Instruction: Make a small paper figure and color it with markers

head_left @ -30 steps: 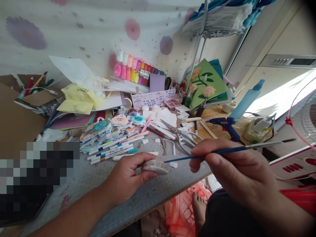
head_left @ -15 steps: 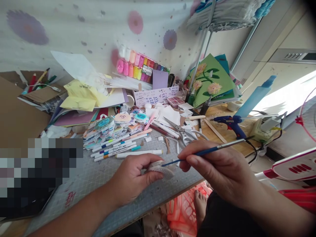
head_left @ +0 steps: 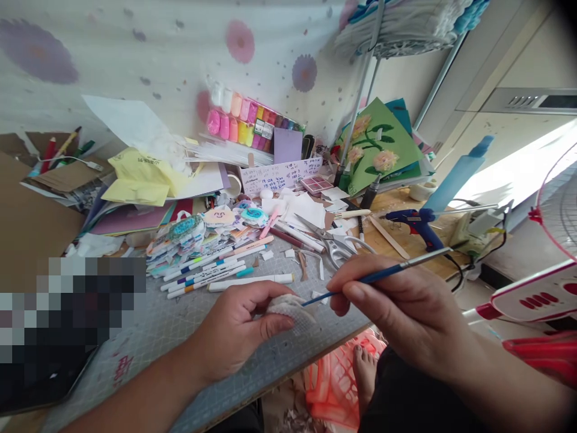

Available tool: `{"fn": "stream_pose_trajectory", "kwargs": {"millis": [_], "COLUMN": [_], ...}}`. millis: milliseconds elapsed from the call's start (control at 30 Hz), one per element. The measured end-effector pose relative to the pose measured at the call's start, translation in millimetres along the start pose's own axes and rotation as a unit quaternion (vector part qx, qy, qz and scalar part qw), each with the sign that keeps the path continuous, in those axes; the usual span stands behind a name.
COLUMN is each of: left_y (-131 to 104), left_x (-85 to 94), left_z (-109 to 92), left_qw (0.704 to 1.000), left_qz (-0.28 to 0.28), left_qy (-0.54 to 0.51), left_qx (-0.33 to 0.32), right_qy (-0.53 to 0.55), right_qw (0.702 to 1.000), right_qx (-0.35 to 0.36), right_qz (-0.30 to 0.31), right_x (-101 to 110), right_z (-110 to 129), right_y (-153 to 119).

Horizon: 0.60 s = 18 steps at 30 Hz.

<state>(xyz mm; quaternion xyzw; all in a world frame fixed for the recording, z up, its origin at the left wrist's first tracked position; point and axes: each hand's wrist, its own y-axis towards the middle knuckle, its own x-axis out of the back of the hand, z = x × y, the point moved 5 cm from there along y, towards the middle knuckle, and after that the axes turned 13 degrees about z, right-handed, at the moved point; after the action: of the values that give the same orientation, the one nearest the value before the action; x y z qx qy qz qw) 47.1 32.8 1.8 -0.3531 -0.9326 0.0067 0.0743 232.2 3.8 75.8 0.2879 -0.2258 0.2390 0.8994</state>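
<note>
My left hand (head_left: 241,328) pinches a folded white piece (head_left: 295,316) with a dimpled, cloth-like or paper-towel surface between thumb and fingers, just above the grey cutting mat (head_left: 216,385). A thin paintbrush (head_left: 381,274) with a blue handle is gripped in my right hand (head_left: 392,307). Its bristle end points up and to the right. The pointed handle end meets the right edge of the white piece; whether it presses into the fold I cannot tell.
Behind my hands lie several markers (head_left: 211,273), a pile of decorated paper cutouts (head_left: 180,240) and silver scissors (head_left: 336,243). A blue glue gun (head_left: 419,225) rests at the right. The box of coloured clay (head_left: 252,123) leans at the back. A dark device (head_left: 49,373), partly pixelated, sits left.
The paintbrush's handle end has shifted from the inside of the white piece's fold to its right edge. The view has turned slightly right. Both hands keep their grip.
</note>
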Motion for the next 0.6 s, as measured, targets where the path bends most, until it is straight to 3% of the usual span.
{"fn": "stream_pose_trajectory", "kwargs": {"millis": [133,200,467,600], "left_y": [0.9,1.2,-1.7,-3.0], "left_x": [1.7,2.7,-0.2,0.2], "left_z": [0.9,1.2,6.2,11.5], "left_qw": [0.999,0.997,0.989,0.985], "left_qz": [-0.015,-0.02,-0.016,-0.027], "left_qy": [-0.051,-0.071,-0.143,-0.17], "left_qx": [-0.003,-0.007,-0.03,-0.025], "right_qy": [0.121,0.133,0.014,0.007], "right_qw": [0.99,0.986,0.998,0.998], "right_qx": [0.008,0.011,0.037,0.048], "right_qz": [-0.077,-0.102,-0.049,-0.038], "right_x": [8.8,12.1,8.1,6.5], "right_z": [-3.3,-3.4,8.4,8.6], "right_y": [-10.5,-15.2,-5.9,-4.8]}}
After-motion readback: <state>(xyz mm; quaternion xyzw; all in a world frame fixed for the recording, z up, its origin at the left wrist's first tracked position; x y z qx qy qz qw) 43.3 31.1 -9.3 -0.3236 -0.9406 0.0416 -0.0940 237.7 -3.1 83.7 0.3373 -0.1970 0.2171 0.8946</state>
